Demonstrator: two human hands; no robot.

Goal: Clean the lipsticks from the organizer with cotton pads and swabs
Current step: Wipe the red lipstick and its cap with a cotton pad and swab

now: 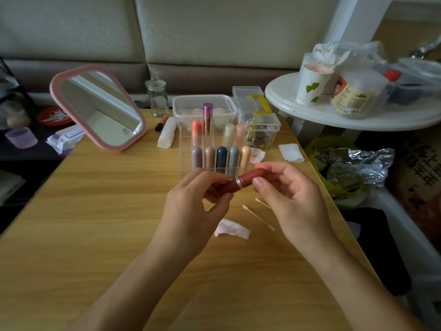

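A dark red lipstick (241, 182) with a silver band is held level above the wooden table (95, 223). My left hand (191, 206) grips its lower end and my right hand (288, 194) pinches its cap end. Just behind stands the clear organizer (183, 144) with several lipsticks upright in its slots. Two cotton swabs (259, 216) and a pink-stained cotton pad (231, 229) lie on the table under my hands. Another used pad (257, 155) lies beside the organizer.
A pink-framed mirror (100, 108) leans at the left. Behind the organizer are a clear tub (204, 108), a glass jar (157, 96), a rolled tissue (167, 132), a loose lipstick (161, 123) and a clear box of clips (260, 123). A white round side table (334, 113) stands right.
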